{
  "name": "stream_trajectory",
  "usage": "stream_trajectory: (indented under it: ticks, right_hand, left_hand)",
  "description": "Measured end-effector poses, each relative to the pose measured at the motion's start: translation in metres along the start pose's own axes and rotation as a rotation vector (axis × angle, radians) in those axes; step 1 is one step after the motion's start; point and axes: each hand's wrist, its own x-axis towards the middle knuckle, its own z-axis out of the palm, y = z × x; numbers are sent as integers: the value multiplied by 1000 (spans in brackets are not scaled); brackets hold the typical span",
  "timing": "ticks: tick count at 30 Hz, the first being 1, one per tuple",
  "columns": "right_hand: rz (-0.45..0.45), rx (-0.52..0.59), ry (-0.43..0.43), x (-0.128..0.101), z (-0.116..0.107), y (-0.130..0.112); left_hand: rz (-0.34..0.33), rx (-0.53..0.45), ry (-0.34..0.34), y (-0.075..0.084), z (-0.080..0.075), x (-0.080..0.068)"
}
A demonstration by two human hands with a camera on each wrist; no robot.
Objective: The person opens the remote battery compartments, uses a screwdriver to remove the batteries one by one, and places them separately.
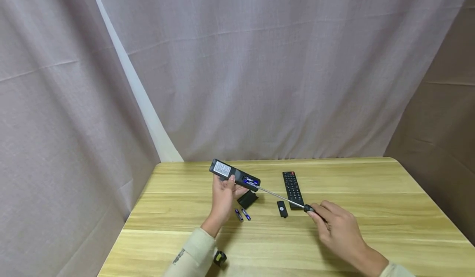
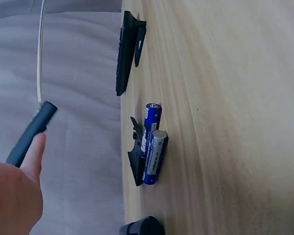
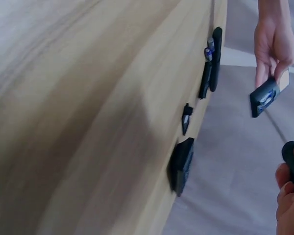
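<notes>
Near edge: we see a small black object with a yellow mark (image 1: 220, 258) lying on the wooden table (image 1: 371, 235), just beside the left sleeve.
Right hand: our right hand (image 1: 339, 227) has its fingers curled round the black handle of a screwdriver (image 1: 282, 198), whose thin metal shaft runs up and left, off the table.
Loose batteries: two blue batteries (image 1: 242, 215) lie side by side on the wood, left of centre; the left wrist view shows them touching.
Covers: a small black cover (image 1: 282, 209) lies near the middle, a larger one (image 1: 247, 199) just left of it.
Left hand: our left hand (image 1: 222, 196) grips a black remote (image 1: 233, 175), back up, raised above the table; the screwdriver tip is at its open battery bay, blue cells showing.
Far: a second remote (image 1: 293, 189) lies buttons up, right of the held one.
</notes>
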Motion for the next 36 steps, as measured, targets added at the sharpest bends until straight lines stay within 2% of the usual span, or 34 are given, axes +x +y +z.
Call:
stream_trajectory:
  ticks: [5,15,23,36]
  right_hand:
    - [36,49,10,-6,2,6]
    - [78,92,23,-13,10,9]
    - [83,121,37,-17,14,12]
    - [62,142,34,-17,20,10]
  left_hand:
    - [-7,-62,-14,-2,-5,2]
    - [15,-83,-24,-5,-9,5]
    - [-4,-83,-22,-5,-9,6]
    - [-12,-71,54,-8,-4,5]
